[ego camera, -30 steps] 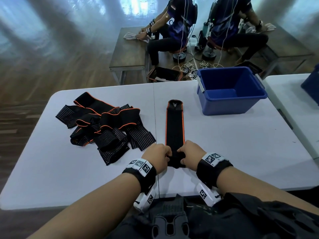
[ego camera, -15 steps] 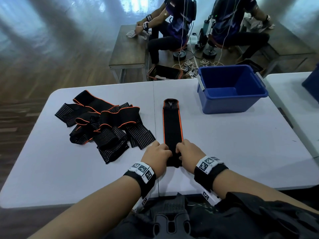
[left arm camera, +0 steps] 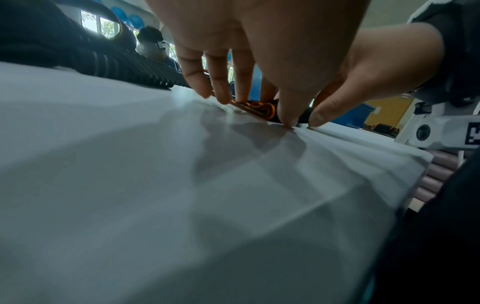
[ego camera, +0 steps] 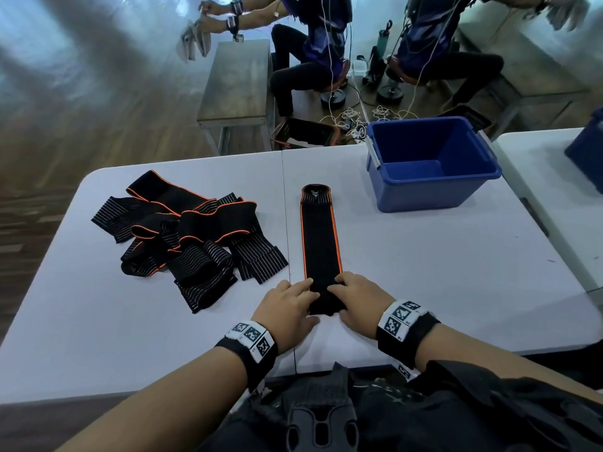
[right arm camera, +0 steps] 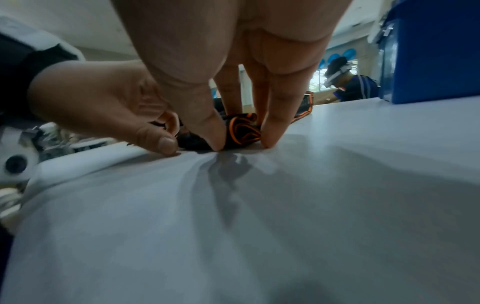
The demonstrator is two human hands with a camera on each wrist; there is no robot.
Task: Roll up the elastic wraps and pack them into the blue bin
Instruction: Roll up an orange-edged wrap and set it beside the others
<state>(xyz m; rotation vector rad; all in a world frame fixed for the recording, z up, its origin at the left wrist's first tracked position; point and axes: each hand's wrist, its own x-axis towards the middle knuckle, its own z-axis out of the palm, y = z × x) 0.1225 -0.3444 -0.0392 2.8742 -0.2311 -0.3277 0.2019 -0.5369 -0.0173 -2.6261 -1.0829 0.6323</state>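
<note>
A black elastic wrap (ego camera: 319, 236) with orange edging lies flat, running away from me on the white table (ego camera: 456, 272). Its near end is wound into a small roll (ego camera: 326, 305). My left hand (ego camera: 295, 303) and right hand (ego camera: 352, 296) grip that roll from either side, thumbs behind it and fingers over its top. The orange spiral of the roll's end (left arm camera: 263, 109) shows between my left fingers (left arm camera: 221, 82), and the roll's other end (right arm camera: 242, 131) sits between my right thumb and fingers (right arm camera: 275, 115). The blue bin (ego camera: 434, 194) stands at the far right, with nothing visible inside.
A loose pile of several more black wraps (ego camera: 186, 236) lies on the left half of the table. A second white table (ego camera: 554, 177) with another blue container (ego camera: 587, 154) adjoins on the right. Two seated people (ego camera: 313, 44) work at benches beyond the far edge.
My fingers have stretched forward over the roll where they were tucked into fists. Both hands stay at the wrap's near end. The people behind have lifted their cloths.
</note>
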